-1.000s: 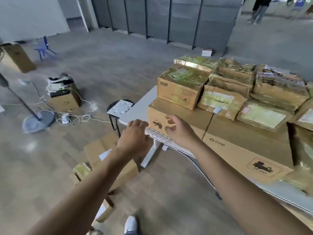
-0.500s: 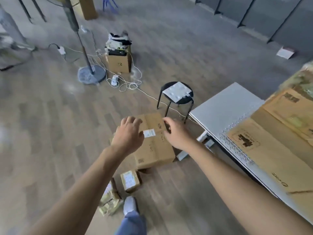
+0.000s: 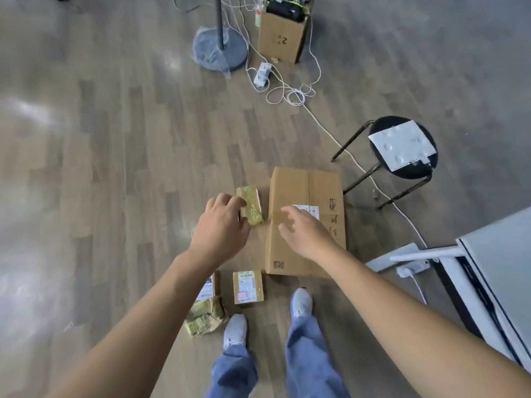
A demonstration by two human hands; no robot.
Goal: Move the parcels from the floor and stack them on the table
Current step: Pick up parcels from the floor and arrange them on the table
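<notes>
Looking down at the floor, you have both hands out over the parcels and neither holds anything. Your left hand (image 3: 222, 225) hangs with its fingers loosely bent, partly covering the near edge of a small green-taped parcel (image 3: 252, 205); whether it touches the parcel cannot be told. Your right hand (image 3: 304, 234) is spread and relaxed above the large cardboard box (image 3: 298, 185), which lies flat just beside that small parcel.

Nearer your shoes (image 3: 301, 301) lie three more: a small labelled parcel (image 3: 247, 287), a flat one with a white label (image 3: 208, 288) partly hidden by your left forearm, and a crumpled green-wrapped one (image 3: 205, 314) touching it.

The bench (image 3: 502, 248) shows only as a white corner at the right edge, with its foot (image 3: 402, 254) near the large box. Between box and bench stands a black stool (image 3: 402, 170) carrying a white sheet (image 3: 402, 145), and a white cable (image 3: 330, 124) runs under it. Farther off are a power strip (image 3: 263, 74), a round stand base (image 3: 219, 51) and an open box marked 2 (image 3: 283, 38).
</notes>
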